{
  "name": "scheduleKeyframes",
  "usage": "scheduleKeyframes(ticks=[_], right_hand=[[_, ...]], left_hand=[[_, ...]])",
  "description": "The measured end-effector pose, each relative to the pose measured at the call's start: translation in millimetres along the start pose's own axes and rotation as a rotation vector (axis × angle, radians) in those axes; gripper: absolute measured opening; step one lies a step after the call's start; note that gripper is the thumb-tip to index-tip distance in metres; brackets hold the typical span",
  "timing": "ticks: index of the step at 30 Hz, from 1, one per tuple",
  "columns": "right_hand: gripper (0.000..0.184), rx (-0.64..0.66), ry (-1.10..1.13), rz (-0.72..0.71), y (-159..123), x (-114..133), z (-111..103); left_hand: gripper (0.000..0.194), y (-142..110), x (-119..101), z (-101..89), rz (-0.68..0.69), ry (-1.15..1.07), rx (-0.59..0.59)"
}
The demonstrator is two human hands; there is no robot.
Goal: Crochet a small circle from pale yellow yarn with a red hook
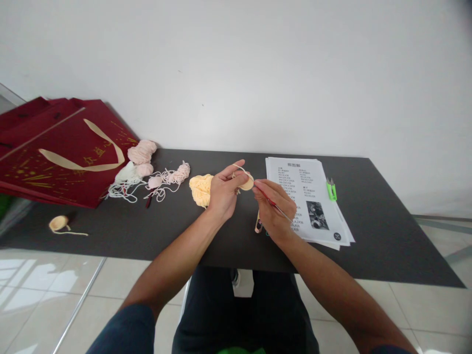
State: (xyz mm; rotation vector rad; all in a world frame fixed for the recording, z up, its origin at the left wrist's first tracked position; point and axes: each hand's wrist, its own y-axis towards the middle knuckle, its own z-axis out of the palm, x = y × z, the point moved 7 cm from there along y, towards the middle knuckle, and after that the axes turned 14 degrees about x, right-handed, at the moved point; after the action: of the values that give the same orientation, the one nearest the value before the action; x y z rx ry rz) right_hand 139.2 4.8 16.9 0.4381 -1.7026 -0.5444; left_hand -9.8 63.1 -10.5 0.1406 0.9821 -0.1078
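Note:
My left hand (225, 191) pinches a small cream crochet piece (246, 184), and a strand of yarn runs over its raised index finger. In my right hand (276, 206) is a crochet hook (271, 201) with a red grip and a metal shaft, its tip at the right edge of the crochet piece. Just left of my left hand sits a pale yellow ball of yarn (201, 190), partly covered by the hand. Below my right hand, a small pinkish object (258, 223) lies partly hidden on the table.
Printed sheets (328, 216) lie to the right, with green thread snips (331, 190) on their edge. Pink yarn (142, 151), white yarn (127, 177) and a loose pink skein (180, 174) lie left, beside red gift bags (66, 147). A cream crocheted piece (58, 223) rests far left on the dark table (387, 236).

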Motion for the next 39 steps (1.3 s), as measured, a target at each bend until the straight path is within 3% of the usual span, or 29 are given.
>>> scheduleKeyframes(ticks=[4, 12, 19, 23, 39], right_hand=[[0.032, 0.008, -0.013, -0.042, 0.8, 4.1, 0.4], [0.023, -0.003, 0.039, 0.053, -2.6, -3.2, 0.8], [0.011, 0.003, 0.486, 0.286, 8.3, -32.4, 6.7], [0.016, 0.012, 0.685, 0.293, 20.1, -34.6, 5.0], [0.016, -0.041, 0.52, 0.2, 22.4, -25.5, -12.2]], left_hand=[[0.049, -0.6, 1.3, 3.5, -0.015, -0.046, 0.018], [0.043, -6.4, -0.3, 7.8, 0.031, -0.092, -0.025], [0.045, -0.6, -1.7, 6.8, -0.071, -0.118, 0.059], [0.046, -0.1, -1.6, 5.2, -0.056, -0.091, 0.064], [0.043, 1.9, -8.2, -2.0, 0.035, 0.077, 0.091]])
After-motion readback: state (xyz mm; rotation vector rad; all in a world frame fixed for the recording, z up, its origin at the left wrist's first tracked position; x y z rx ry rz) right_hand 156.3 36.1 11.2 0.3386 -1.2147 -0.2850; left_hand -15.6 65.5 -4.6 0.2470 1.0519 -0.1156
